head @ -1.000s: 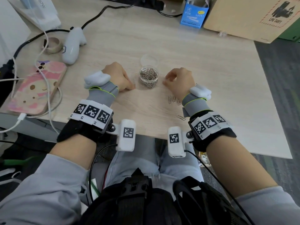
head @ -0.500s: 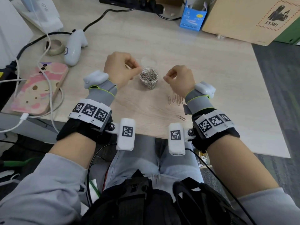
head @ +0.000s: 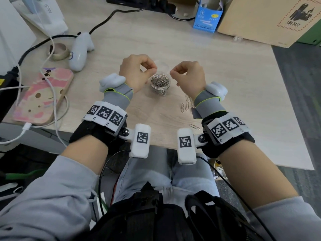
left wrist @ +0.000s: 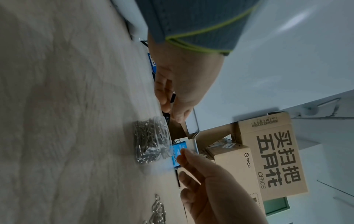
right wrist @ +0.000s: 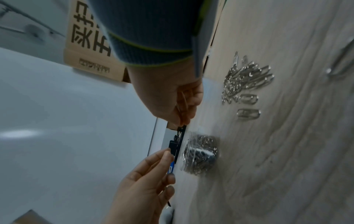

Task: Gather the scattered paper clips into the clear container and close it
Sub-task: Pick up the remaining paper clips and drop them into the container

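Container: clear jar point(head: 160, 83) upright on the wooden desk point(head: 225, 80), mouth uncovered, heaped with paper clips; sits between the two hands.
Lid: clear round lid point(head: 163, 64) lies on the desk just behind the jar; hard to make out.
Left hand: left hand point(head: 134, 73) raised over the jar's left rim, fingers curled, thumb and forefinger pressed together as in a pinch; cannot tell what, if anything, is between them.
Right hand: right hand point(head: 189, 75) raised at the jar's right rim, fingers curled, fingertips pinched; the right wrist view shows thin wire, apparently clips, in the curled fingers point(right wrist: 188, 104).
Loose clips: small pile of clips point(head: 186, 105) on the desk under the right wrist; one single clip point(head: 194, 126) apart, nearer the desk's front edge.
Surroundings: blue carton point(head: 207, 16), cardboard box point(head: 271, 18), white controller point(head: 79, 51), tape roll point(head: 60, 51), pink phone case point(head: 41, 96) with white cable.
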### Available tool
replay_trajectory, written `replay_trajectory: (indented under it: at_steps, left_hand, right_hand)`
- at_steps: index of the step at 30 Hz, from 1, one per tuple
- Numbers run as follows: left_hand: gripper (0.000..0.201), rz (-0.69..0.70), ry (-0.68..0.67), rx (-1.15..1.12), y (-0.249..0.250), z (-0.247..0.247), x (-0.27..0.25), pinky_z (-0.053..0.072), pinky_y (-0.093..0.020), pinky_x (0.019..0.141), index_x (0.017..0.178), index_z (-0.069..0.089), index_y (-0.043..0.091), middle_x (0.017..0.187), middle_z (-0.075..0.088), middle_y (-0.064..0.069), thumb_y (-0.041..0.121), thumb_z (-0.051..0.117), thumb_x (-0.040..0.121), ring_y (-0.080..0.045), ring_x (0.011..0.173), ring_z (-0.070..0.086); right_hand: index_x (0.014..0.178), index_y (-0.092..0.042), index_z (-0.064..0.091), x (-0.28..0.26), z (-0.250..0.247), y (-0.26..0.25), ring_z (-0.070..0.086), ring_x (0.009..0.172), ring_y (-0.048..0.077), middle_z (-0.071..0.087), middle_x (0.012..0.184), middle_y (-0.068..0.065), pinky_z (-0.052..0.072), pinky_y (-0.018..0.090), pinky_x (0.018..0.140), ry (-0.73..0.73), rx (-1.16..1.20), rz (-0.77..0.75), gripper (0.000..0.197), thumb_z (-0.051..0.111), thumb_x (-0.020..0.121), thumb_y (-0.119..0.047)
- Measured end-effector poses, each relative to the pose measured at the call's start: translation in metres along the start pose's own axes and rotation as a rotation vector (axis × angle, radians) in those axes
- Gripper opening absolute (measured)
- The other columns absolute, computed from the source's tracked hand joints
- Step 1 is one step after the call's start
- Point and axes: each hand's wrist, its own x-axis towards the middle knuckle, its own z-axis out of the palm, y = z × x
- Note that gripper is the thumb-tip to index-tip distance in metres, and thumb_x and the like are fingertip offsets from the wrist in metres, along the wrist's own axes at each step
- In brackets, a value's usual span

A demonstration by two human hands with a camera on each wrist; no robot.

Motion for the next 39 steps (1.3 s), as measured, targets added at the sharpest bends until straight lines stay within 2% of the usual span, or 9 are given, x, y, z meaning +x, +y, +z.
replay_trajectory:
  at_steps: [5, 8, 12, 16, 19, 25, 31, 34, 39]
  left_hand:
    - [0.008, 0.073, -0.05, -0.061, 0.015, 0.004, -0.002, 0.043, -0.023, 0.056, 0.08, 0.066, 0.025, 0.071, 0.061, 0.012, 0.02, 0.066, 0.073, -0.001, 0.047, 0.052]
    - [0.011, 0.129, -0.108, -0.113, 0.028, 0.013, -0.004, 0.042, -0.018, 0.053, 0.081, 0.068, 0.019, 0.07, 0.062, 0.012, 0.016, 0.07, 0.071, -0.001, 0.043, 0.048]
    - [0.027, 0.247, -0.37, 0.035, 0.045, 0.033, -0.012, 0.043, -0.011, 0.059, 0.094, 0.068, 0.018, 0.09, 0.06, 0.003, 0.017, 0.076, 0.068, 0.002, 0.049, 0.052]
    - [0.08, 0.287, -0.593, 0.27, 0.055, 0.056, -0.023, 0.039, -0.028, 0.095, 0.12, 0.057, 0.019, 0.122, 0.049, -0.006, 0.051, 0.077, 0.049, -0.017, 0.099, 0.052]
    - [0.121, 0.278, -0.704, 0.46, 0.061, 0.072, -0.03, 0.011, -0.033, 0.116, 0.143, 0.023, 0.015, 0.153, 0.019, -0.01, 0.061, 0.076, 0.044, -0.026, 0.142, 0.011]
    - [0.144, 0.233, -0.803, 0.666, 0.052, 0.088, -0.037, 0.001, -0.046, 0.119, 0.146, -0.002, 0.013, 0.158, -0.001, -0.006, 0.068, 0.076, 0.038, -0.022, 0.146, -0.005]
    - [0.122, 0.265, -0.585, 0.595, 0.052, 0.089, -0.034, 0.033, -0.044, 0.101, 0.137, 0.035, 0.025, 0.133, 0.039, -0.004, 0.083, 0.048, 0.031, -0.03, 0.121, 0.033]
    - [0.086, 0.211, -0.568, 0.466, 0.055, 0.089, -0.026, 0.04, -0.037, 0.092, 0.125, 0.054, 0.021, 0.122, 0.049, -0.009, 0.058, 0.077, 0.051, -0.029, 0.11, 0.047]
    - [0.038, 0.186, -0.498, 0.378, 0.057, 0.088, -0.018, 0.046, -0.032, 0.081, 0.099, 0.068, 0.015, 0.102, 0.061, -0.009, 0.028, 0.079, 0.066, -0.022, 0.083, 0.06]
  right_hand:
    - [0.088, -0.011, 0.072, -0.001, -0.019, 0.016, 0.054, 0.076, 0.015, 0.063, 0.078, 0.001, 0.042, 0.021, 0.064, 0.1, -0.045, 0.033, 0.018, 0.055, 0.082, -0.011]
    - [0.093, -0.012, 0.072, -0.007, -0.034, 0.028, 0.063, 0.093, 0.021, 0.072, 0.097, 0.008, 0.05, 0.027, 0.083, 0.124, -0.072, 0.063, 0.029, 0.047, 0.081, -0.004]
    - [0.113, -0.013, 0.066, -0.016, -0.054, 0.052, 0.06, 0.11, 0.024, 0.064, 0.121, 0.008, 0.043, 0.021, 0.082, 0.047, -0.202, 0.174, 0.039, 0.039, 0.087, -0.003]
    - [0.099, -0.007, 0.066, -0.029, -0.059, 0.068, 0.053, 0.091, 0.027, 0.062, 0.097, 0.012, 0.042, 0.028, 0.078, -0.089, -0.193, 0.151, 0.027, 0.045, 0.081, -0.004]
    - [0.107, 0.003, 0.067, -0.043, -0.062, 0.075, 0.055, 0.119, 0.027, 0.063, 0.124, 0.014, 0.04, 0.033, 0.103, -0.107, -0.16, 0.039, 0.039, 0.039, 0.079, 0.008]
    - [0.11, 0.0, 0.067, -0.058, -0.067, 0.077, 0.061, 0.112, 0.021, 0.068, 0.115, 0.014, 0.042, 0.018, 0.098, -0.115, -0.029, -0.035, 0.04, 0.043, 0.08, 0.01]
    - [0.117, -0.009, 0.064, -0.062, -0.066, 0.077, 0.06, 0.107, 0.024, 0.062, 0.117, 0.014, 0.048, 0.032, 0.094, -0.046, -0.068, 0.02, 0.046, 0.067, 0.071, -0.006]
    - [0.121, -0.009, 0.061, -0.06, -0.067, 0.079, 0.057, 0.106, 0.021, 0.054, 0.12, 0.011, 0.044, 0.024, 0.092, -0.08, -0.153, 0.047, 0.059, 0.078, 0.065, -0.016]
    - [0.116, -0.011, 0.064, -0.054, -0.066, 0.079, 0.051, 0.09, 0.013, 0.051, 0.11, 0.007, 0.044, 0.022, 0.082, -0.107, -0.19, 0.022, 0.06, 0.084, 0.06, -0.025]
